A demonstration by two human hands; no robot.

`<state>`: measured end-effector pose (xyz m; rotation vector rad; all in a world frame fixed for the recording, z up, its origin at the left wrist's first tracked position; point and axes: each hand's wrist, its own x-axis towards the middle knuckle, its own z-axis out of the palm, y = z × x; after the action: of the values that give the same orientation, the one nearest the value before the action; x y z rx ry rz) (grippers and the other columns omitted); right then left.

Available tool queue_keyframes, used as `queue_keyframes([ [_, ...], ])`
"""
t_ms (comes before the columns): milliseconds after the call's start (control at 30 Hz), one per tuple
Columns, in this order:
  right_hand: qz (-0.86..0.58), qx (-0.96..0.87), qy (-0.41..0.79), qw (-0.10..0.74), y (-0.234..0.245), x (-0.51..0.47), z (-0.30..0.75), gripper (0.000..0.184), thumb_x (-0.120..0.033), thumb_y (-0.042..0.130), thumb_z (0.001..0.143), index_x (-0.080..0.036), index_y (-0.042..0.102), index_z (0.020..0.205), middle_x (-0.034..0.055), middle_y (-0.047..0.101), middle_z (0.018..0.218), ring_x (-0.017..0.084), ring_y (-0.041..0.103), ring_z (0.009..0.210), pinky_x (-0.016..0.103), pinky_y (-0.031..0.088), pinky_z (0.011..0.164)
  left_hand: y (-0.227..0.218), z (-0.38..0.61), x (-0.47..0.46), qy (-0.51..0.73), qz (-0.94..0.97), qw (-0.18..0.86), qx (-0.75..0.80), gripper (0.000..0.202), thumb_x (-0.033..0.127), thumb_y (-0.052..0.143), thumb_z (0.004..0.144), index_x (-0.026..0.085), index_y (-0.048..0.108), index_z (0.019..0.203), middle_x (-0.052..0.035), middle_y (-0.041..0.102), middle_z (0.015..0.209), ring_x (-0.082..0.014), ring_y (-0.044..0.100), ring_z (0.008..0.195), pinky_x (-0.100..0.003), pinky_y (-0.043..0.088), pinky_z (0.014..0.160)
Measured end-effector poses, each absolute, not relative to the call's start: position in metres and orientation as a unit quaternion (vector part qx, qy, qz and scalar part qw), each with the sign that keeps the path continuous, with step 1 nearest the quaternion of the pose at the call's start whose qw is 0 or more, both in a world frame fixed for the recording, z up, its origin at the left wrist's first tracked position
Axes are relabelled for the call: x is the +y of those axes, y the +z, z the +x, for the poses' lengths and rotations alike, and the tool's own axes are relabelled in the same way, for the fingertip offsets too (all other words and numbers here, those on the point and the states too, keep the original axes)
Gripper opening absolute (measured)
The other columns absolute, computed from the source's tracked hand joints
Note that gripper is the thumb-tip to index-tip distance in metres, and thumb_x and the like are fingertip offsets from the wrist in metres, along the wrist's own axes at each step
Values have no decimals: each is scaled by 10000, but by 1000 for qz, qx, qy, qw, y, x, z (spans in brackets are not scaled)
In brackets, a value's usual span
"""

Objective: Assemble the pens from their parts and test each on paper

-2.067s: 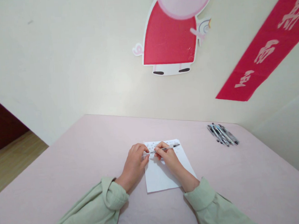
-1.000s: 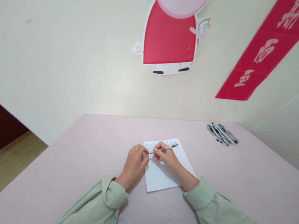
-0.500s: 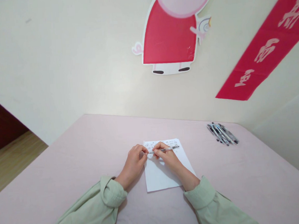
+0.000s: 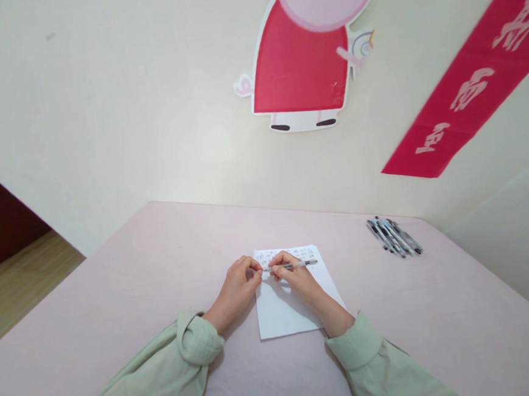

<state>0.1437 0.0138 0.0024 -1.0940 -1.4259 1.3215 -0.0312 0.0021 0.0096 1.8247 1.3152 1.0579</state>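
Note:
A sheet of white paper [image 4: 285, 312] lies before me with dark handwriting across its upper part. Above it, my right hand [image 4: 293, 275] grips a slim pen [image 4: 302, 263], held nearly level, its dark end toward the right. The pen's other end points at the fingertips of my left hand [image 4: 242, 280]. That hand is closed in a pinch at the paper's left edge, close to the pen tip. Whatever its fingers hold, if anything, is too small to make out.
Several pens [image 4: 393, 236] lie in a loose pile at the back right of the pink-covered table [image 4: 151, 274]. Behind the table rises a pale wall [image 4: 170, 108] with a cartoon pig cutout [image 4: 300, 67] and a red banner [image 4: 449, 98].
My right hand has shifted very slightly left, and the pen lies a little more level. My left hand stays in nearly the same place at the paper's edge.

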Motion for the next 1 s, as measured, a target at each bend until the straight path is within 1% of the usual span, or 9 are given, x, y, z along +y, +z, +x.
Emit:
queue_keyframes([
  [167, -433, -580, 536, 435, 0, 14, 145, 70, -223, 609, 719, -210, 635, 783, -20, 601, 690, 135, 552, 651, 271, 413, 649, 6, -31, 4, 413, 682, 341, 497, 86, 226, 500, 767, 199, 578, 744, -21, 616, 762, -188, 573, 761, -313, 445, 722],
  [300, -429, -574, 543, 437, 2, 14, 145, 71, -244, 622, 718, -210, 630, 779, -21, 599, 685, 138, 551, 650, 273, 416, 650, 4, -31, 5, 417, 674, 357, 495, 86, 216, 500, 756, 197, 583, 744, -14, 618, 739, -178, 572, 731, -298, 448, 694],
  [700, -436, -561, 544, 446, 6, 12, 144, 67, -245, 629, 729, -209, 647, 782, -16, 630, 686, 140, 574, 654, 279, 432, 672, 5, -30, 5, 415, 671, 348, 506, 81, 182, 503, 744, 197, 582, 756, -11, 626, 758, -176, 578, 749, -300, 456, 712],
  [1000, -435, -564, 546, 441, 4, 13, 144, 89, -287, 642, 748, -207, 629, 786, -5, 669, 687, 140, 591, 635, 288, 456, 665, 10, -30, 3, 415, 673, 346, 505, 70, 208, 504, 739, 197, 572, 733, -8, 611, 732, -177, 568, 726, -301, 448, 692],
])
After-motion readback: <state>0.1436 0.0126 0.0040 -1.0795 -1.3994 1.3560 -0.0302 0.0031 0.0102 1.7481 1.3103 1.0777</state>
